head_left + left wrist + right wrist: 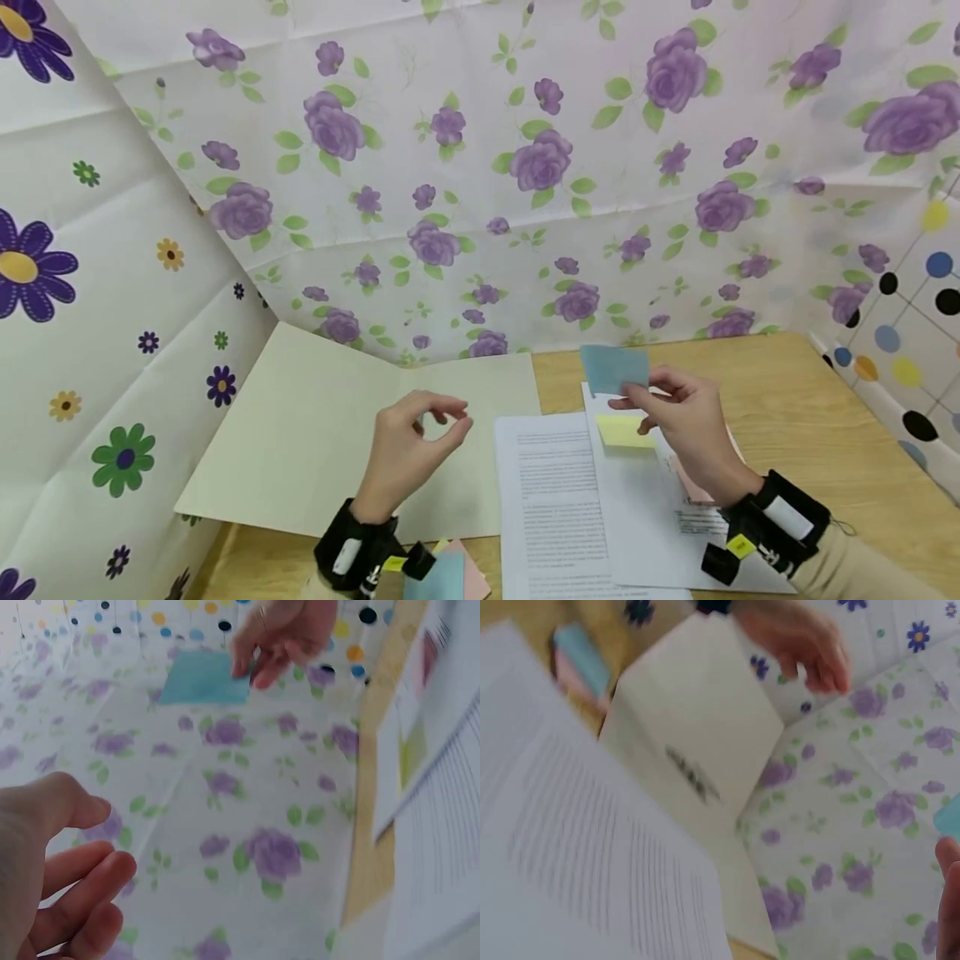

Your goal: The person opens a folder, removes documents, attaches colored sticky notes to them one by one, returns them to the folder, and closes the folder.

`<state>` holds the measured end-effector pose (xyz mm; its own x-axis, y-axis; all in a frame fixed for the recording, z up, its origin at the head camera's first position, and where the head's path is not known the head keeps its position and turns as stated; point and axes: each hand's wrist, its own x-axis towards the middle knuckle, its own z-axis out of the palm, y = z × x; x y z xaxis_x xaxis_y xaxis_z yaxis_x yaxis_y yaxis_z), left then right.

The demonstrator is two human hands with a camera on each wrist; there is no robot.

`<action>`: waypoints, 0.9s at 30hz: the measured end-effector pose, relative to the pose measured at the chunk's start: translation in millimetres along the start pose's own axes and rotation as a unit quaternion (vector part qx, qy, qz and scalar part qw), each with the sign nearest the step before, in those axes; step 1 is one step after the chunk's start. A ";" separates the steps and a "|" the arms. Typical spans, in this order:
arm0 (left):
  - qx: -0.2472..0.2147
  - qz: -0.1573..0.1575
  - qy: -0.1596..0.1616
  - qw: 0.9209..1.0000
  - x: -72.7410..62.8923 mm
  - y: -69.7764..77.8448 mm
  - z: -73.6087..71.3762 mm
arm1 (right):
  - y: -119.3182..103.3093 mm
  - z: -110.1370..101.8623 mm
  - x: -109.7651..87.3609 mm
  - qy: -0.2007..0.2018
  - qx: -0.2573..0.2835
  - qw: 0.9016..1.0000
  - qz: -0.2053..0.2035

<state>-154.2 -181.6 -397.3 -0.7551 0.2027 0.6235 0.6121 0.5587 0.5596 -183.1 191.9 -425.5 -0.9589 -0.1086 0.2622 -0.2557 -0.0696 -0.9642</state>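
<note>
My right hand point(686, 425) pinches a blue sticky note point(611, 369) by its lower right corner, raised over the top of the printed sheets. Just below it, a yellow sticky note point(622, 432) is on the right-hand sheet point(645, 533); a pink sticky note point(693, 483) there is partly hidden by that hand. My left hand point(408, 450) hovers above the open cream folder point(315, 433), fingers loosely bent and nothing between them. In the left wrist view its thumb and fingertips stand apart, while the blue note point(206, 679) shows in the other hand beyond.
Another printed sheet point(558, 500) lies between the folder and the right-hand sheet. Loose blue and pink sticky notes point(442, 575) sit at the table's front, beside the left wrist. A metal clip point(692, 774) shows inside the folder. Flowered sheeting point(450, 167) rises behind the wooden table point(825, 417).
</note>
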 end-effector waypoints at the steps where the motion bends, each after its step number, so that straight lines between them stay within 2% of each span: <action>1: -0.008 0.006 0.005 1.000 4.4 4.1 5.3 | -1.3 3.2 -0.5 -0.001 0.020 0.999 0.025; 4: -0.024 0.022 0.011 0.999 17.1 15.1 21.9 | -5.7 13.2 -0.6 0.006 0.066 0.993 0.094; 8: -0.043 0.038 -0.003 0.998 28.9 28.0 45.6 | -10.1 29.6 -0.2 0.017 0.108 0.981 0.161; 11: -0.054 0.049 -0.015 0.997 33.8 35.9 61.8 | -12.1 43.6 -2.3 0.022 0.126 0.974 0.187; 14: -0.052 0.058 -0.014 0.997 36.6 40.9 72.9 | -13.3 55.3 -6.5 0.021 0.129 0.973 0.191; 20: -0.041 0.054 -0.001 0.998 40.1 43.2 75.9 | -13.5 66.0 -11.2 0.018 0.125 0.973 0.191; 27: -0.039 0.053 -0.029 0.997 37.7 41.3 68.4 | -8.9 63.6 -11.3 0.020 0.114 0.973 0.202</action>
<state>-173.4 -95.9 -388.1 -0.6961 0.3054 0.6497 0.7041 0.4673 0.5347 -162.2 130.7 -417.4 -0.9807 -0.1348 -0.1416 0.1717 -0.2471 -0.9537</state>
